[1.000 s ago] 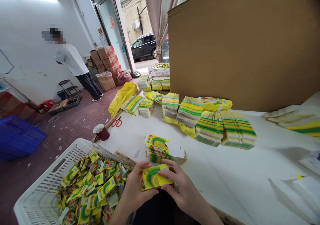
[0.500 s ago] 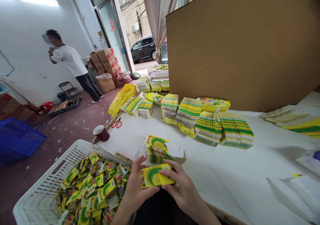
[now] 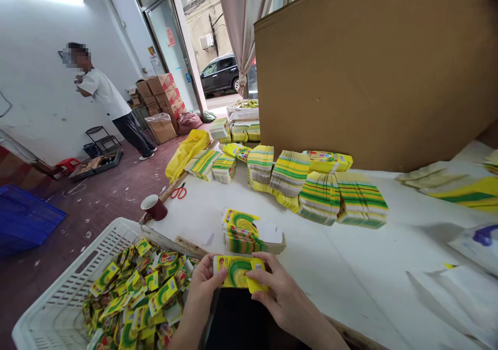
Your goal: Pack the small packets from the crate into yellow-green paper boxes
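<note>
Between my two hands is a small yellow and green printed carton (image 3: pixel 237 271), held level at the table's near edge. My left hand (image 3: pixel 204 282) grips its left end, thumb on the printed face. At the right end, my right hand (image 3: pixel 276 282) pinches the yellow end flap with thumb and fingers. Just beyond lies a small stack of flat cartons (image 3: pixel 243 231) of the same print on the white table (image 3: pixel 327 267). To my left, a white plastic basket (image 3: pixel 50 293) holds many folded cartons (image 3: pixel 136 293).
Bundled carton stacks (image 3: pixel 319 194) line the table before a big cardboard sheet (image 3: pixel 369 75). A maroon mug (image 3: pixel 155 208) and red-handled scissors (image 3: pixel 179 192) sit at the left edge, near a yellow bag (image 3: pixel 187 153). A person (image 3: pixel 109 96) stands across the room.
My left thumb has moved from below the carton onto its printed face. The carton has shifted slightly left, and its right end flap now angles downward under my right hand.
</note>
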Action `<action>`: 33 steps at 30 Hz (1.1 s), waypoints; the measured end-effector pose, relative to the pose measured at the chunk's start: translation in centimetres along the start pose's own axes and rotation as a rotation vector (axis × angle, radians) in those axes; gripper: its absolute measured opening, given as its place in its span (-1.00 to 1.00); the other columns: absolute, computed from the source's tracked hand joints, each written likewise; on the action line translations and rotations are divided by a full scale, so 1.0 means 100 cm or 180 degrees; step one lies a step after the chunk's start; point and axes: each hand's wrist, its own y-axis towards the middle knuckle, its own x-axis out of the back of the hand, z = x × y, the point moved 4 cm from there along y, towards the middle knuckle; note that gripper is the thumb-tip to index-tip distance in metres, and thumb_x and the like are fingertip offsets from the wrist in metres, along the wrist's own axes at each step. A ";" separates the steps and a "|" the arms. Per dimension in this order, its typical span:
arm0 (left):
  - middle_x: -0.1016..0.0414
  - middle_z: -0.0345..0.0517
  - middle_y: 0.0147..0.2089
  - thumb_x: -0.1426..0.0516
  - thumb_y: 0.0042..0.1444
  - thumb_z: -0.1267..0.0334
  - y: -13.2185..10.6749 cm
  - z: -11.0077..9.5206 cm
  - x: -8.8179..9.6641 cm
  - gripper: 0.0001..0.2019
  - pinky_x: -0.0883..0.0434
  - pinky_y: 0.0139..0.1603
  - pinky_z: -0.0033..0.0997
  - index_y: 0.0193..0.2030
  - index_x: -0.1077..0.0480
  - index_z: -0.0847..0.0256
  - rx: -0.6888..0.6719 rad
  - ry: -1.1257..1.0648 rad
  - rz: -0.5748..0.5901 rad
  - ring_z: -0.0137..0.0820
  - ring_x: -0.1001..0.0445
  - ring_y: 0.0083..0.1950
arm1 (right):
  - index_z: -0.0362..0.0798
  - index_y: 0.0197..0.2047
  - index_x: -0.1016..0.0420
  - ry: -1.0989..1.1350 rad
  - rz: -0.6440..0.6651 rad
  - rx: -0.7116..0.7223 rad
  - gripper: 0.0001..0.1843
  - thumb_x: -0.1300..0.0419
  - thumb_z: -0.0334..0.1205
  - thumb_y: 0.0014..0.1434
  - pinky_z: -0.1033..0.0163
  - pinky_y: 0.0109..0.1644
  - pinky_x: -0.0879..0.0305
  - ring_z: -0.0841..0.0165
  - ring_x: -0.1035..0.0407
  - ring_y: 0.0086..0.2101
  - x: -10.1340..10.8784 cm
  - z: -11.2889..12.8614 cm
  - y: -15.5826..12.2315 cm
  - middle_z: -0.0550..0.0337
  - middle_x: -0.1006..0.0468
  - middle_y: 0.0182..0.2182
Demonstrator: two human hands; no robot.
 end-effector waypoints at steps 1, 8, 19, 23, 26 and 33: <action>-0.66 -0.09 -0.33 -0.48 -0.17 0.15 0.000 0.000 -0.003 -0.56 -0.53 -0.24 -0.43 -0.22 -0.44 0.26 0.0012 0.0007 0.0009 -0.36 -0.62 -0.36 | 0.07 -0.05 -0.53 0.0035 -0.0119 -0.0053 -0.67 -0.22 -0.44 0.13 -0.04 0.21 -0.43 0.10 -0.39 0.16 0.000 -0.002 0.001 -0.04 -0.38 0.18; -0.66 -0.05 -0.28 -0.47 -0.21 0.02 -0.002 -0.005 -0.013 -0.51 -0.51 -0.22 -0.41 -0.21 -0.48 0.25 -0.0159 0.0342 -0.0096 -0.30 -0.62 -0.28 | 0.02 0.04 -0.33 0.0147 -0.0811 -0.0282 -0.55 -0.23 -0.42 0.08 -0.09 0.26 -0.37 0.11 -0.36 0.18 -0.017 -0.004 0.005 -0.05 -0.40 0.15; -0.57 0.23 -0.17 -0.11 -0.30 -0.38 -0.018 -0.104 0.240 -0.27 -0.42 0.05 0.20 -0.19 -0.51 0.24 -0.0546 0.4658 -0.2622 0.30 -0.47 0.06 | -0.07 0.11 -0.47 -0.1429 -0.0652 -0.0368 -0.62 -0.20 -0.42 0.22 -0.06 0.08 -0.42 0.06 -0.45 -0.03 0.030 -0.016 0.078 -0.08 -0.58 -0.06; -0.57 0.29 -0.05 -0.13 -0.25 -0.37 -0.003 -0.073 0.230 -0.20 -0.41 0.15 0.20 -0.05 -0.49 0.29 -0.0723 0.4323 -0.2022 0.22 -0.50 0.07 | -0.04 -0.13 -0.56 -0.1640 -0.0547 -0.0509 -0.77 -0.17 -0.47 0.21 -0.01 -0.02 -0.44 0.08 -0.49 -0.14 0.014 -0.029 0.086 -0.03 -0.61 -0.18; -0.61 0.15 -0.04 -0.26 -0.25 -0.32 0.013 -0.054 0.177 -0.30 -0.49 0.10 0.06 -0.10 -0.53 0.21 -0.0873 0.3409 -0.1216 0.05 -0.58 -0.03 | -0.06 -0.09 -0.53 -0.1708 -0.0576 -0.0567 -0.77 -0.18 -0.47 0.21 -0.01 0.00 -0.43 0.07 -0.48 -0.12 0.012 -0.029 0.083 -0.05 -0.58 -0.18; -0.59 0.08 0.04 -0.37 -0.05 -0.08 0.015 -0.022 0.028 -0.34 -0.51 0.10 -0.19 0.18 -0.43 0.08 -0.1138 0.1135 0.0177 -0.14 -0.57 0.06 | -0.02 0.02 -0.32 -0.0373 -0.1135 -0.0289 -0.63 -0.14 -0.47 0.15 0.09 -0.12 -0.44 0.24 -0.44 -0.25 0.014 0.000 0.072 0.13 -0.47 -0.24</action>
